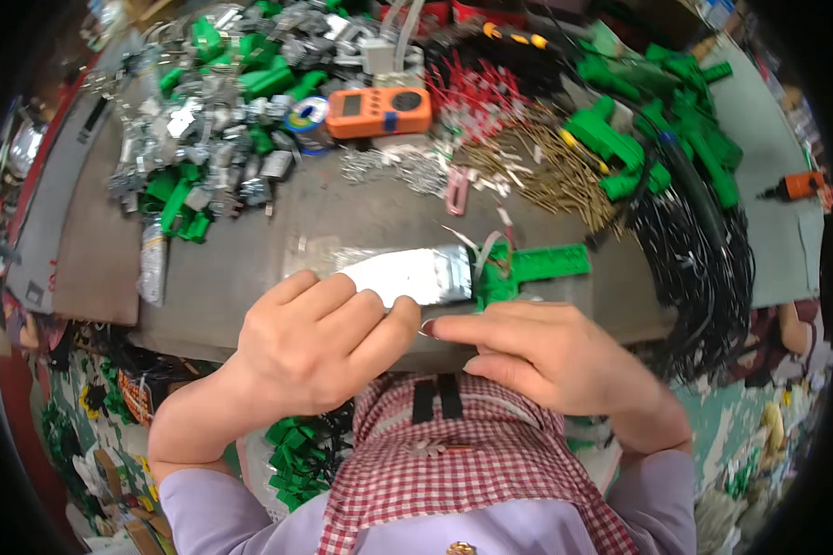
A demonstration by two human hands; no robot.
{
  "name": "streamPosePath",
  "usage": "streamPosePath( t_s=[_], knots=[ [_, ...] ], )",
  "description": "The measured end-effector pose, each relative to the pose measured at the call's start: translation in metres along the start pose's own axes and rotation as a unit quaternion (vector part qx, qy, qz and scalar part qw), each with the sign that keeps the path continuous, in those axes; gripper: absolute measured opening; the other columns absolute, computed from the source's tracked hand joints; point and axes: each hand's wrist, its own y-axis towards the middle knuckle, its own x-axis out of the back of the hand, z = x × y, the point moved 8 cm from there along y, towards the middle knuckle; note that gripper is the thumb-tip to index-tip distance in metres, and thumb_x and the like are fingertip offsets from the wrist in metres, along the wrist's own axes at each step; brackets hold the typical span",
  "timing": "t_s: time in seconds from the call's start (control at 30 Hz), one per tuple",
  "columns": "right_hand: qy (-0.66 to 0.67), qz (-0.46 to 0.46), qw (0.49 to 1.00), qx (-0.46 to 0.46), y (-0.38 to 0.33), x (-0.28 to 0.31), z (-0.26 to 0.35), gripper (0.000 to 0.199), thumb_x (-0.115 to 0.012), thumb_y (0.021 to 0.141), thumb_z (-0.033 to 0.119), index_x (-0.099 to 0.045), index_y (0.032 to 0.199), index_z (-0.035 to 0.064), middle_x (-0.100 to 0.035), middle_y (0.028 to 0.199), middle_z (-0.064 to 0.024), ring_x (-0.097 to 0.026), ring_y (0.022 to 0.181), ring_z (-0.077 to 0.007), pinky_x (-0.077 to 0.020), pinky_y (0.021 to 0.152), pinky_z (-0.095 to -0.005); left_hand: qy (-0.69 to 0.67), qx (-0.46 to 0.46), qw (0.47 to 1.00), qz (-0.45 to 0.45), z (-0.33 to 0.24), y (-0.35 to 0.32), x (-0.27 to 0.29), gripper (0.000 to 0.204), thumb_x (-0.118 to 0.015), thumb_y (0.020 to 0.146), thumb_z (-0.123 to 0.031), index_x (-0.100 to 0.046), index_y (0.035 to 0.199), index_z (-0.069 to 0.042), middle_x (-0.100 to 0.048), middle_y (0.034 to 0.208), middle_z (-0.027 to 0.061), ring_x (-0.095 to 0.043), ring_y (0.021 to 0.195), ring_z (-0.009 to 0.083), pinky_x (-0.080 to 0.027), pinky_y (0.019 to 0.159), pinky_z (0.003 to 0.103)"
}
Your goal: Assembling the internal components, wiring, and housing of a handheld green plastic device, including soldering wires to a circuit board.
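While both hands meet at the near edge of the worktop (250,268), seen from the head camera:

Part in hand: silver metal piece (407,275) joined to a green plastic bracket (537,266), lying flat on the worktop just beyond the fingertips.

Long axis: running left to right across the view, metal end on the left, green end on the right.

Left hand (319,342): curled, knuckles up, fingertips touching the near edge of the silver metal piece; grip closed down on that edge, thumb hidden underneath.

Right hand (551,356): index finger stretched leftward toward the left hand, pinching a small ring-like bit (428,327) at the tip; too small to tell its kind.

Direction from grip: part lying straight ahead, away from the body, touching the left fingertips, just beside the right ones.

Nearer hand: left to the metal end, right to the green end.

Surroundings: orange handheld meter (379,111) well beyond; heap of silver and green fittings (213,120) at far left; brass pins (555,171) and green brackets (657,120) at far right; black cables (703,268) at right; checked apron (472,462) below the hands.
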Motion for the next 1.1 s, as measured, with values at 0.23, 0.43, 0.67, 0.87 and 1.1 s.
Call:
streamPosePath(
  t_s=[0.23,0.43,0.67,0.87,1.1],
  knots=[
    [0.081,-0.118,0.986,-0.081,-0.073,-0.001,-0.051,0.038,-0.062,0.081,-0.003,-0.067,0.116,0.011,-0.062,0.071,-0.0113,-0.059,0.059,-0.0225,-0.0474,0.06,-0.0318,-0.138,-0.035,0.974,0.178,-0.044,0.003,-0.06,0.041,-0.06,0.069,-0.016,-0.062,0.108,-0.003,-0.049,0.066,0.0005,-0.054,0.056,0.0121,-0.04,0.046,0.026],
    [0.112,-0.095,0.984,-0.101,-0.091,0.01,-0.082,0.046,-0.061,0.078,0.001,-0.064,0.121,0.0161,-0.063,0.077,-0.0112,-0.062,0.065,-0.0273,-0.052,0.063,-0.0353,-0.168,0.001,0.974,0.151,-0.048,0.019,-0.066,0.053,-0.059,0.07,-0.014,-0.06,0.123,-0.008,-0.05,0.067,0.0011,-0.053,0.051,0.0138,-0.043,0.045,0.028],
    [0.02,-0.045,0.992,-0.117,-0.095,0.019,-0.098,0.035,-0.055,0.084,-0.001,-0.066,0.115,0.0108,-0.066,0.081,-0.0141,-0.062,0.061,-0.0193,-0.0488,0.06,-0.0297,-0.246,0.032,0.95,0.192,-0.044,0.028,-0.091,0.052,-0.06,0.07,-0.01,-0.061,0.122,-0.012,-0.055,0.072,0.0035,-0.057,0.056,0.0175,-0.047,0.048,0.031],
    [0.049,-0.171,0.94,-0.292,-0.117,0.048,-0.141,0.027,-0.053,0.085,0.0,-0.068,0.107,0.0053,-0.058,0.064,-0.0089,-0.046,0.053,-0.008,-0.0388,0.051,-0.026,-0.281,0.248,0.927,-0.032,0.001,-0.002,-0.119,0.041,-0.077,0.07,-0.001,-0.057,0.105,-0.003,-0.059,0.082,0.0082,-0.057,0.065,0.0214,-0.047,0.058,0.03],
    [0.082,-0.184,0.935,-0.292,-0.099,0.041,-0.146,0.025,-0.052,0.086,0.001,-0.068,0.106,0.0048,-0.052,0.058,-0.0107,-0.042,0.048,-0.0094,-0.0365,0.048,-0.0277,-0.333,0.386,0.86,0.001,-0.002,-0.01,-0.147,0.059,-0.068,0.074,0.007,-0.042,0.126,-0.002,-0.055,0.098,0.0084,-0.051,0.071,0.011,-0.041,0.061,0.023]
  ],
)
